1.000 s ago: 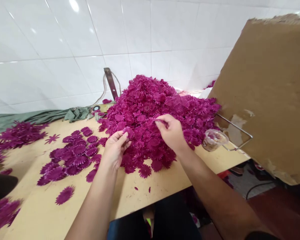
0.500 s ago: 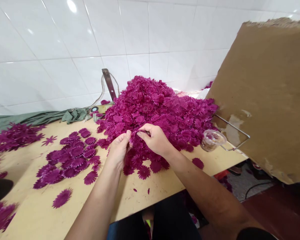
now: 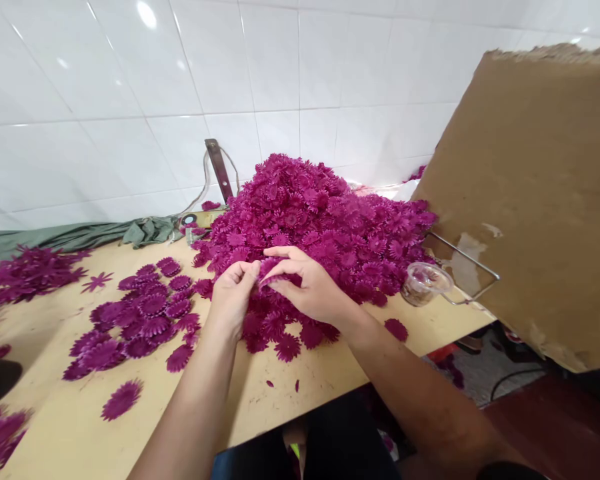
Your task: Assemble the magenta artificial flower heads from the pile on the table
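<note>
My left hand (image 3: 231,295) pinches the edge of a magenta artificial flower (image 3: 267,268) between thumb and fingers. From the other side my right hand (image 3: 311,285) works on the same flower; its thumb and a finger close on the petals while the index finger is lifted off. Parts of the flower are hidden by the fingers. Both hands hover at the front of a big heap of magenta flowers (image 3: 300,210). To the left of my forearm lies a smaller group of layered flowers (image 3: 153,303), with one flower (image 3: 122,400) apart from them.
Star-shaped petal pieces (image 3: 35,273) are piled at the far left of the wooden table (image 3: 270,413). A clear plastic cup (image 3: 425,283) stands at right, by a metal wire handle and a large cardboard sheet (image 3: 540,200). Green cloth (image 3: 80,233) lies along the tiled wall.
My right hand has opened somewhat, its index finger lifting and its fingers shifting slightly left over the flower. My left hand keeps its pinch, moved slightly left.
</note>
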A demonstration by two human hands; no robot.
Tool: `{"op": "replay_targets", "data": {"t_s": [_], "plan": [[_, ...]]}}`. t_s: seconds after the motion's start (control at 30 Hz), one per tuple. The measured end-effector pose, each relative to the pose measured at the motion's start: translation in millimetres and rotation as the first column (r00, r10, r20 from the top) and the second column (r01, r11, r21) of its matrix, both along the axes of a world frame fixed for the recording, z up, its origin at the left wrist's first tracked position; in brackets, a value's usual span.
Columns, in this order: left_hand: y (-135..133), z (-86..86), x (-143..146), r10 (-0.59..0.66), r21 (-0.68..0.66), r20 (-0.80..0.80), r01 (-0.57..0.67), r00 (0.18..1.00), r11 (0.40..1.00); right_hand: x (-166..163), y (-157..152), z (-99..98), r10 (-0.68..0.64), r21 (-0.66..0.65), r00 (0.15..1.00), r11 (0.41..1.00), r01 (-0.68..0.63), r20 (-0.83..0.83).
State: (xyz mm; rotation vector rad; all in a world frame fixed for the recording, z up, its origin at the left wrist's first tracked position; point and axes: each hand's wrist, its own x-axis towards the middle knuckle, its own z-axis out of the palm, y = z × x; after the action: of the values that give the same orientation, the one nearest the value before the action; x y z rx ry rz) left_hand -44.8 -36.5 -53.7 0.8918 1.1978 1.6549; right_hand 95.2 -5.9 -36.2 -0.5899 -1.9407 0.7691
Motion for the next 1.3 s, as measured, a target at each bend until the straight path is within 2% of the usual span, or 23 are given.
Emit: {"op": "replay_targets", "data": {"t_s": [0.07, 0.17, 0.27, 0.33, 0.47, 0.57, 0.6, 0.63, 0.7, 0.77, 0.87, 1.0, 1.13, 1.3], "plan": [[0, -1.0, 6, -0.020, 0.002, -0.027, 0.020, 0.999, 1.000, -8, -4, -0.5, -0.005, 0.025, 1.000, 1.000, 0.005, -0.002], [3, 5.1, 1, 0.029, -0.012, 0.083, -0.028, 0.996, 1.000, -11, -9, -0.4, -0.084, 0.076, 0.996, 0.994, 0.085, -0.014], [7, 17.3, -17, 0.273, -0.073, 0.288, -0.263, 0.918, 0.962, -1, -15, 2.8, -0.154, 0.126, 0.986, 0.979, 0.162, -0.066], [9, 22.6, -28, 0.415, -0.063, 0.294, -0.416, 0.861, 0.907, 7, -16, 5.3, -0.172, 0.143, 0.981, 0.973, 0.183, -0.090], [10, 18.4, -24, 0.300, 0.005, -0.081, -0.300, 0.951, 0.954, 11, -10, 2.5, -0.106, 0.227, 0.994, 0.968, 0.103, 0.001], [7, 12.6, -10, 0.209, 0.056, -0.285, -0.202, 0.935, 0.978, 5, -5, -5.9, -0.084, 0.306, 0.992, 0.951, 0.051, 0.095], [5, 11.9, -6, 0.118, 0.035, -0.318, -0.113, 0.941, 0.993, 4, -4, -8.6, -0.082, 0.332, 0.990, 0.942, 0.040, 0.113], [2, 11.8, -4, -0.011, -0.008, -0.325, 0.009, 0.946, 1.000, 3, -3, -10.6, -0.077, 0.352, 0.989, 0.936, 0.028, 0.124], [-3, 12.2, -2, -0.270, -0.102, -0.246, 0.252, 0.931, 0.962, 4, -2, -12.8, -0.063, 0.355, 0.990, 0.935, 0.014, 0.127], [-7, 12.0, -4, -0.384, -0.130, -0.111, 0.370, 0.917, 0.920, 5, -2, -12.8, -0.048, 0.323, 0.993, 0.946, 0.010, 0.112], [-10, 10.3, -4, -0.393, -0.145, 0.027, 0.392, 0.919, 0.908, 9, 0, -11.7, -0.025, 0.233, 0.996, 0.973, 0.003, 0.090], [-10, 7.9, 0, -0.380, -0.151, 0.125, 0.396, 0.916, 0.906, 12, 0, -10.2, 0.009, 0.124, 0.997, 0.992, -0.018, 0.072], [-7, 7.4, 6, -0.224, -0.159, 0.225, 0.263, 0.948, 0.952, 12, -2, -8.5, 0.077, 0.075, 0.997, 0.994, -0.076, -0.004], [-6, 9.4, 10, -0.084, -0.187, 0.290, 0.143, 0.953, 0.972, 10, 1, -16.2, 0.059, -0.060, 0.992, 0.996, -0.067, -0.115]]}}
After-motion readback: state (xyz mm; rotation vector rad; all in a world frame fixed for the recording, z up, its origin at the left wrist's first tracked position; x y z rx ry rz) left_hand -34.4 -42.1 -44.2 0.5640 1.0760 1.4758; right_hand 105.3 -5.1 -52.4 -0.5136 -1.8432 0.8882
